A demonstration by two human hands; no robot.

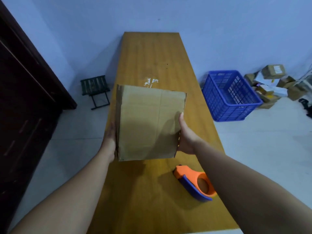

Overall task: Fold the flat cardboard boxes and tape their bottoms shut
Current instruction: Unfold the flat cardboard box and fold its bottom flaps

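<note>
A brown cardboard box (148, 122) is held up above the wooden table (152, 53), one broad creased face toward me. My left hand (109, 137) holds its left edge, with the fingers hidden behind the cardboard. My right hand (185, 135) grips the right edge, thumb on the front face and fingers behind. An orange and blue tape dispenser (195, 183) lies on the table below my right forearm, untouched.
Shiny tape scraps (151, 81) are stuck on the table beyond the box. A blue plastic crate (231, 95) stands on the floor to the right, with a pile of cardboard parcels (270, 81) behind it. At left are a small folding stool (95, 90) and a dark door (25, 98).
</note>
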